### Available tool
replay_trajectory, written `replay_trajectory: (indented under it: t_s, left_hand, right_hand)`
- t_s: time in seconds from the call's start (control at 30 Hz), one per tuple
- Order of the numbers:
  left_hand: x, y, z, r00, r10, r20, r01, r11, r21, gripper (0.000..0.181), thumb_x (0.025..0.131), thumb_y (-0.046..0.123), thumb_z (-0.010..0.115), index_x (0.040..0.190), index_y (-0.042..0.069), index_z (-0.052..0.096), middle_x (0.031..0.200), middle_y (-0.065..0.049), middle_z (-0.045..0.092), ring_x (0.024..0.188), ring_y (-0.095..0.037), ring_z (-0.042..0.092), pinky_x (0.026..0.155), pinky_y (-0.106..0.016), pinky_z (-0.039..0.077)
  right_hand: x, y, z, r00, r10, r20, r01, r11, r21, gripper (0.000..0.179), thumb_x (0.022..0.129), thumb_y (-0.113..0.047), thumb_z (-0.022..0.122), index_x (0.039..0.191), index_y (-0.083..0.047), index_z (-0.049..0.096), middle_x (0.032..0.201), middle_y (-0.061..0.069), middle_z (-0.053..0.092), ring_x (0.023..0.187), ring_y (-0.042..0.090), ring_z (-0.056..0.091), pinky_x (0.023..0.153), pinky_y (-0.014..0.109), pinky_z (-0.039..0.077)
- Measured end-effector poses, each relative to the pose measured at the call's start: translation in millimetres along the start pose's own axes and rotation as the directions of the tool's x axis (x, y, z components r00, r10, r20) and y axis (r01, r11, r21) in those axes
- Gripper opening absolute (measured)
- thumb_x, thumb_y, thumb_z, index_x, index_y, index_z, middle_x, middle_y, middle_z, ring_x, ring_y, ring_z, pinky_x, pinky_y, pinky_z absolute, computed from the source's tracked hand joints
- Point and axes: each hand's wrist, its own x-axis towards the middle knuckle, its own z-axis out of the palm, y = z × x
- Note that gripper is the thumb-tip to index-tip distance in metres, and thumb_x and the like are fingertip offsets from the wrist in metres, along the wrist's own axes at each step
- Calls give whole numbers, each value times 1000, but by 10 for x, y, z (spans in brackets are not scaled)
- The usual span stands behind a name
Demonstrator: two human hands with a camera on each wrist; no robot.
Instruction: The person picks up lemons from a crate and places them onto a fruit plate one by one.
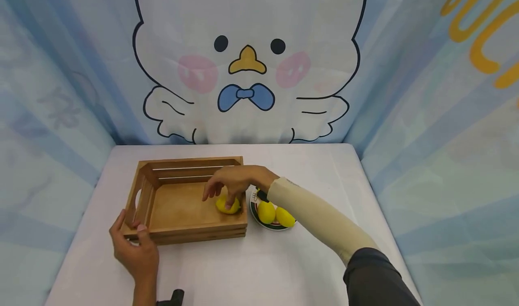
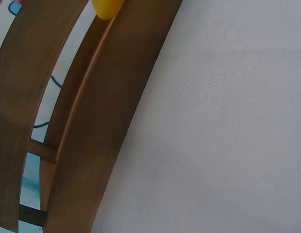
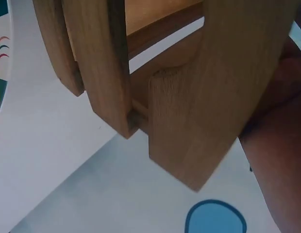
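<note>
A slatted wooden crate [image 1: 194,232] stands on the white table. At its near left corner my left hand [image 1: 137,254] grips the frame, thumb on the near side and fingers at the left end. My right hand [image 1: 231,182] reaches over the crate's right end, fingers spread loosely to the left. Its thumb overlaps a yellow lemon [image 1: 221,205] lying on the crate floor, while the other fingers are apart from it. Through the slats in the left wrist view, part of a yellow lemon [image 2: 107,7] shows. The crate's corner [image 3: 199,121] fills much of the right wrist view.
Right of the crate, a plate [image 1: 263,225] with a dark patterned rim holds lemons [image 1: 266,212], partly hidden under my right forearm. The white table [image 1: 227,274] extends toward me. Curtains [image 1: 251,125] with a cartoon bird rise behind and at both sides.
</note>
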Motion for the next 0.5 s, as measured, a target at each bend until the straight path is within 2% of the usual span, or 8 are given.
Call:
replay_trajectory:
  t_s: [0.13, 0.27, 0.5]
  left_hand:
    - [-8, 18, 3, 1000, 11, 16, -11, 1000, -5, 51, 93, 0, 56, 143, -6, 59, 135, -30, 65, 102, 1, 61, 98, -14, 41]
    - [-2, 33, -1, 1000, 15, 14, -15, 1000, 0, 51, 93, 0, 56, 143, -6, 59, 133, -31, 65, 102, 2, 61, 99, -14, 41]
    - [8, 27, -16, 1000, -7, 8, 7, 1000, 12, 51, 93, 2, 55, 144, -4, 59, 134, -30, 65, 102, 3, 61, 99, -14, 41]
  right_hand:
    - [105, 19, -30, 994, 66, 87, -66, 998, -3, 59, 81, -5, 91, 135, -20, 73, 141, 9, 67, 126, 21, 64, 112, 35, 51]
    - [194, 33, -57, 983, 120, 139, -116, 993, -35, 59, 80, -5, 92, 134, -21, 74, 142, 11, 66, 127, 23, 63, 114, 38, 50]
    - [308, -3, -64, 967, 212, 142, -194, 972, -134, 59, 80, -7, 92, 132, -26, 75, 138, 5, 67, 127, 22, 62, 108, 32, 49]
